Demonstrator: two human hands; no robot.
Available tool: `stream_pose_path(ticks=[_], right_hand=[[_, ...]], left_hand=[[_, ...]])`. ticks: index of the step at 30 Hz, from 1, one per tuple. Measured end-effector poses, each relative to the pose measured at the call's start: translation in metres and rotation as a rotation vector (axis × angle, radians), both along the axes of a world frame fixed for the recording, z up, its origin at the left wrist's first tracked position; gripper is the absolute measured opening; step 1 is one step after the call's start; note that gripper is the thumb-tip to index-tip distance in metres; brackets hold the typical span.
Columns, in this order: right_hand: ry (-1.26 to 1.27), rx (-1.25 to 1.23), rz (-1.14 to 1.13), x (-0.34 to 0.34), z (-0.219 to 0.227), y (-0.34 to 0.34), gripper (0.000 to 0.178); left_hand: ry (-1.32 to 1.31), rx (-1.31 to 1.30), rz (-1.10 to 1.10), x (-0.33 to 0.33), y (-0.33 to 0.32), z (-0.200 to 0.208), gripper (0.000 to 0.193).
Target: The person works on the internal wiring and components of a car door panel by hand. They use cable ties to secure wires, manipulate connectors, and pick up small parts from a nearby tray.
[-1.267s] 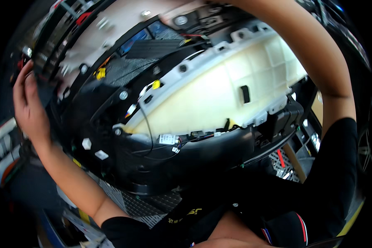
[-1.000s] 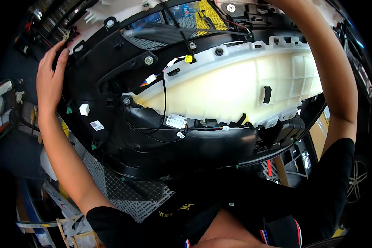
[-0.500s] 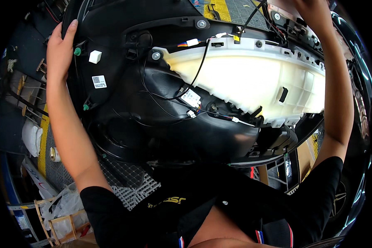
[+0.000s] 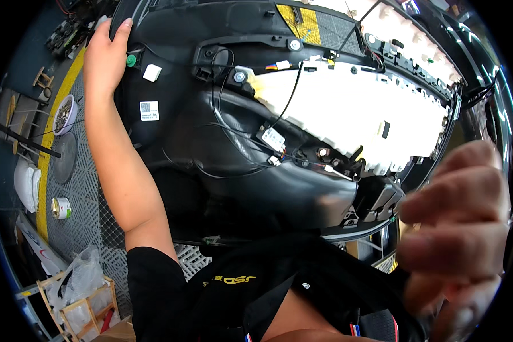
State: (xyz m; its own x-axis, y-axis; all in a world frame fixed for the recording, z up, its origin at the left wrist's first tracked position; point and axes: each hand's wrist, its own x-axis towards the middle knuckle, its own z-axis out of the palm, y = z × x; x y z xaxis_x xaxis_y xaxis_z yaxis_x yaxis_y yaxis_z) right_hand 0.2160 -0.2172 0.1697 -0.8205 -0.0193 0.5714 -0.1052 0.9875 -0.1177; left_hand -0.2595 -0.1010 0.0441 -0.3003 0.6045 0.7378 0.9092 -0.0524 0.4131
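One outstretched left hand point(image 4: 105, 61) clasps the black panel point(image 4: 199, 194) by its edge, while the blurred right hand point(image 4: 459, 231) has fingers point(image 4: 467, 196) curled.

Floor point(image 4: 88, 196): grey grating, yellow strip point(image 4: 42, 211), left of the left hand point(image 4: 104, 65)
Basin point(image 4: 72, 118): on grating, left of that hand
Tin point(image 4: 61, 208): likewise, nearer the body

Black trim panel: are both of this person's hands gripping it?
No, the left hand grips the black trim panel, but the right hand is curled close to the camera.
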Motion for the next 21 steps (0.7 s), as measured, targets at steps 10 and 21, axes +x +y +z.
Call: stream_pose_path(ticks=[10,21], right_hand=[[-0.273,0.142,-0.397,-0.029,0.005,0.012,0.04],[-0.23,0.236,-0.409,-0.042,-0.081,0.111,0.013]], left_hand=[[-0.037,-0.166,-0.126,0.004,0.038,-0.002,0.064],[-0.083,-0.278,-0.279,-0.021,0.085,-0.03,0.07]])
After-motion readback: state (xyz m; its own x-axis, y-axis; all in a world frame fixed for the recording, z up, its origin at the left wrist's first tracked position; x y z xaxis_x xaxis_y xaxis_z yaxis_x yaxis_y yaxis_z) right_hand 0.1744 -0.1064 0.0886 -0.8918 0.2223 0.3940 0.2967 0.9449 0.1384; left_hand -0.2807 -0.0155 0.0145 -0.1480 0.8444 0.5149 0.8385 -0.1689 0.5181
